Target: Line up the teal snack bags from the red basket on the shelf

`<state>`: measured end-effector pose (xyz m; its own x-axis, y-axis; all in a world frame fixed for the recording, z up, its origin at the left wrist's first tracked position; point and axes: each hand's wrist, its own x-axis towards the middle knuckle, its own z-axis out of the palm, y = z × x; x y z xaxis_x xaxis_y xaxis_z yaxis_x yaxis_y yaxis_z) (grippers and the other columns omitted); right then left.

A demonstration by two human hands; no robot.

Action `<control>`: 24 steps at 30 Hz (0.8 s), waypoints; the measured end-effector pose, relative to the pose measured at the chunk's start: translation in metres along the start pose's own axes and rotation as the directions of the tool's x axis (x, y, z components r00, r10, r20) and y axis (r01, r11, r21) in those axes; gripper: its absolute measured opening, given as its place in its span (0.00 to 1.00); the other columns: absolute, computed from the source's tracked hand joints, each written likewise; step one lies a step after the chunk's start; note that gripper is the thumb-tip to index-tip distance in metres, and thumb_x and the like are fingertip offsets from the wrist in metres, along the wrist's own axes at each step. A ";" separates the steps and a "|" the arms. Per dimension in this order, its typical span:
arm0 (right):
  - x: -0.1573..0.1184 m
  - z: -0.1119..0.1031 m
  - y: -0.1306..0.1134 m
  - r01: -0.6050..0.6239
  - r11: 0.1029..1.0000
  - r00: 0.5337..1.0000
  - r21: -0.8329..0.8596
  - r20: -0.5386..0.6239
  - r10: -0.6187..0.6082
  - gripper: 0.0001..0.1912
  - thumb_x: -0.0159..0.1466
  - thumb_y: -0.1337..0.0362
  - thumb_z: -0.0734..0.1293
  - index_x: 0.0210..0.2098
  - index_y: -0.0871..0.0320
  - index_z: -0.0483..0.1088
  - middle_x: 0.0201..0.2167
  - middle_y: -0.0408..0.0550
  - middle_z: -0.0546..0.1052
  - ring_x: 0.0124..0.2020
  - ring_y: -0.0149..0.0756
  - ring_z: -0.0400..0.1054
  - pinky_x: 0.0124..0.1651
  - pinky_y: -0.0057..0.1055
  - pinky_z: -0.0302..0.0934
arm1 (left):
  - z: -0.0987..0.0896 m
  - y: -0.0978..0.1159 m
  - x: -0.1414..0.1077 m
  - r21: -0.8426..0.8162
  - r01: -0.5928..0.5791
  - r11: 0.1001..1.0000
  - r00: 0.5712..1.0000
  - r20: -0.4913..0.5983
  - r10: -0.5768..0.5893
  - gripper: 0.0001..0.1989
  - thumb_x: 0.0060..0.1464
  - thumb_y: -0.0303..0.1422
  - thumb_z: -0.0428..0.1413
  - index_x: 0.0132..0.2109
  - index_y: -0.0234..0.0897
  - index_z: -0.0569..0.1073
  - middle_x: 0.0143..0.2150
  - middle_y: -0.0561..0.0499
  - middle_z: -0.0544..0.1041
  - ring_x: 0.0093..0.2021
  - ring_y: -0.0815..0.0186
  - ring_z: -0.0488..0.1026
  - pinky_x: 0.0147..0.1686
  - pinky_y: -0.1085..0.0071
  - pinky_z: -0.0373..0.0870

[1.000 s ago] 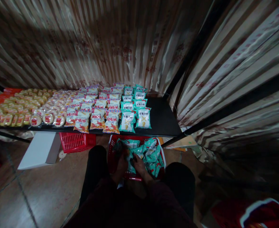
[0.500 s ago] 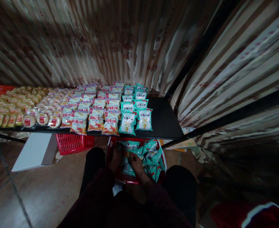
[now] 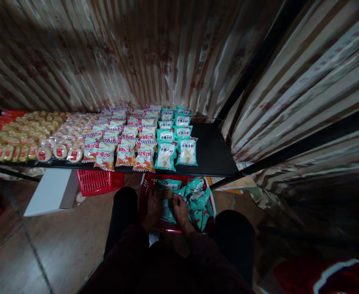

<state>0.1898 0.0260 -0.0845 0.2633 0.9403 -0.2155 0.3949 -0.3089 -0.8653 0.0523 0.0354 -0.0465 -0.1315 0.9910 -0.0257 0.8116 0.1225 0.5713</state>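
Between my knees stands a red basket (image 3: 211, 200) holding several teal snack bags (image 3: 199, 198). My left hand (image 3: 155, 205) is inside it on the left, its fingers curled and dimly lit. Close by on the right, my right hand (image 3: 180, 207) is closed in a pinch. Between the two hands is a teal snack bag (image 3: 168, 195) with a yellowish patch, gripped at its sides; its edges are partly hidden by fingers and shadow. Above the basket, more teal-and-white snack bags (image 3: 187, 152) stand in two columns on the black shelf (image 3: 213, 153).
Left of the teal bags, the shelf carries orange-and-white snack bags (image 3: 125, 153), round wrapped cakes (image 3: 60, 151) and yellow wrapped cakes (image 3: 17, 153). Below are another red basket (image 3: 96, 182) and a white box (image 3: 51, 192). Striped curtain cloth (image 3: 136, 61) hangs behind; black frame bars (image 3: 277, 151) slope at right.
My hands have turned slightly within the basket, and more of the left hand shows. The view has shifted a little. The bags on the shelf stand as before.
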 end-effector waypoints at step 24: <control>-0.011 -0.042 -0.028 -0.263 0.896 0.904 0.358 0.415 0.100 0.30 0.53 0.44 0.67 0.49 0.53 0.73 0.48 0.51 0.77 0.49 0.48 0.71 0.44 0.43 0.67 | -0.042 0.014 0.049 -0.648 0.408 0.643 0.909 0.357 -0.217 0.04 0.44 0.29 0.58 0.27 0.32 0.73 0.27 0.50 0.76 0.33 0.65 0.72 0.36 0.70 0.67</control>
<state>0.2124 0.0188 -0.0388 -0.0877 0.8788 -0.4691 -0.0307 -0.4730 -0.8805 0.0336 0.0832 -0.0056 -0.0930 0.8931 -0.4400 0.0994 0.4481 0.8884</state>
